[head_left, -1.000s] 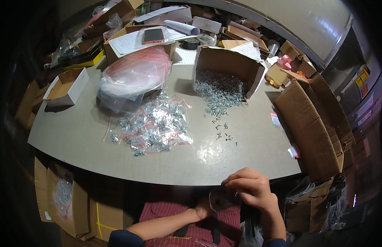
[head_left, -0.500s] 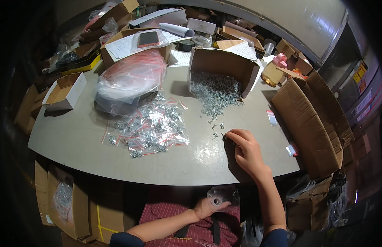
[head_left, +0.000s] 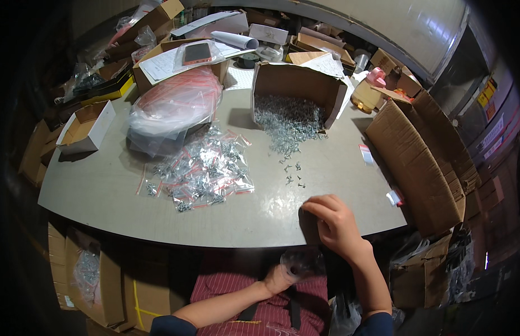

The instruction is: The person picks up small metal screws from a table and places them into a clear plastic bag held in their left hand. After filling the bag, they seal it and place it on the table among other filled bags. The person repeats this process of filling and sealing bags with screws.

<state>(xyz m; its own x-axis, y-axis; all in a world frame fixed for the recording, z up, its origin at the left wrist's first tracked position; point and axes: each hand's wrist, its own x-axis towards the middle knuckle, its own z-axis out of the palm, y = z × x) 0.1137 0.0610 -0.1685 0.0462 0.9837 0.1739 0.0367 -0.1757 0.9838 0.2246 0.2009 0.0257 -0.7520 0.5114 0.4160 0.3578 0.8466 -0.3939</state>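
Note:
My left hand is in front of the table's edge, above my lap, its fingers closed around a clear plastic piece with a round opening. Over the front right of the table, my right hand has thumb and fingers pinched together; whatever lies between them is too small to make out. A few loose screws are scattered just beyond its fingertips. Behind them a heap of screws spills out of a cardboard box lying on its side. Left of the loose screws is a pile of small clear bags with screws inside.
A large bundle of clear bags sits behind the filled ones. An open white box stands at the left. Tall cardboard lines the right edge. A phone rests on papers at the back, and a bottle stands back right.
My right hand has drawn back from the loose screws toward the table's front edge, fingers still pinched. My left hand and the clear plastic piece have tilted slightly.

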